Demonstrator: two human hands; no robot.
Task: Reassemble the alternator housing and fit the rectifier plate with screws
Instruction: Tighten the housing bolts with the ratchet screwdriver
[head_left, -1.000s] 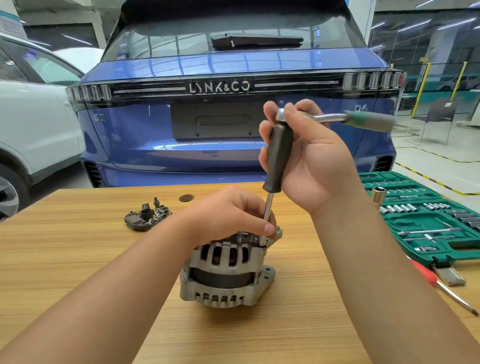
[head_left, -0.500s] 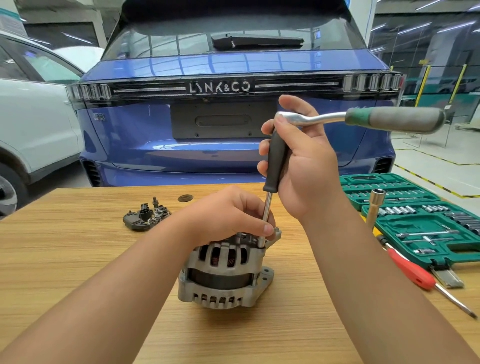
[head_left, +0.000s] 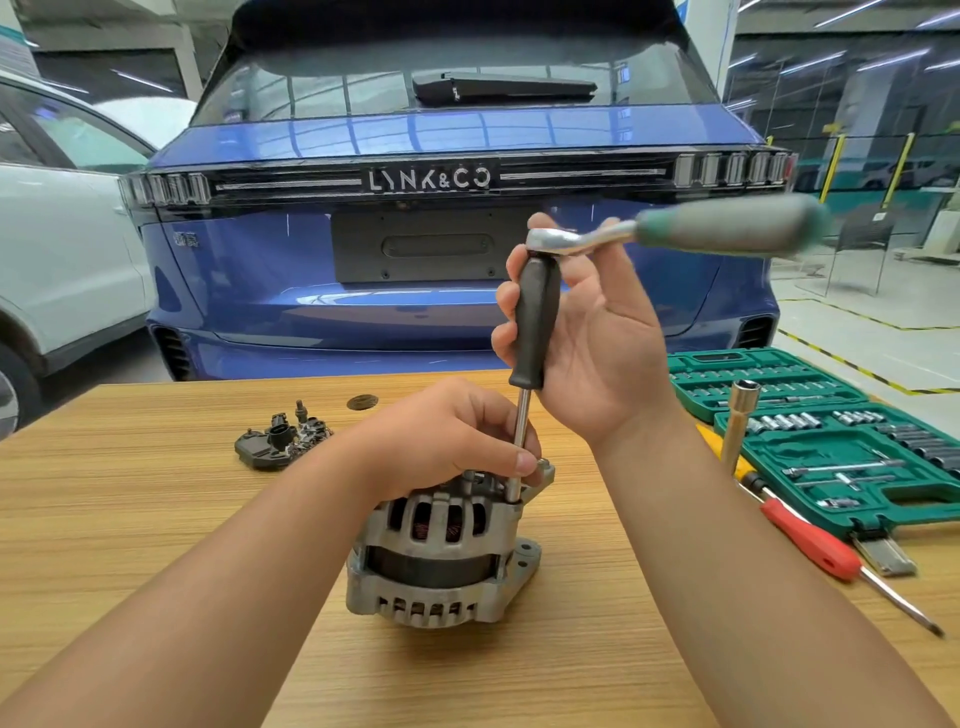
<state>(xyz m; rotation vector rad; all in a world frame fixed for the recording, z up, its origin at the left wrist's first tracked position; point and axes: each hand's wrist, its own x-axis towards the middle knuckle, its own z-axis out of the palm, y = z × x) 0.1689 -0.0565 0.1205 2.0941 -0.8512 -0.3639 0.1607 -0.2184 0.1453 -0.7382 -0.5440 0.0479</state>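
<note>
The silver alternator (head_left: 441, 561) stands upright on the wooden table (head_left: 130, 519). My left hand (head_left: 447, 436) rests on its top, fingers pinching the steel shaft of a black-handled driver (head_left: 535, 317) that stands vertically in a housing bolt hole. My right hand (head_left: 592, 338) loosely grips the black handle, fingers partly spread. A ratchet wrench (head_left: 727, 226) with a green-grey grip sits on the handle's top, pointing right and blurred. The dark rectifier plate (head_left: 283, 441) lies on the table to the left, apart from the alternator.
An open green socket set (head_left: 852, 441) lies at the right. A red-handled screwdriver (head_left: 810, 540), a yellow-handled tool (head_left: 711, 436) and a tall socket (head_left: 740, 415) lie beside it. A blue car (head_left: 441, 249) is parked behind the table, a white one (head_left: 62, 260) at left.
The ratchet handle has swung further toward me on the right and is blurred. My right hand's fingers have loosened around the black handle. The left hand has stayed on the alternator.
</note>
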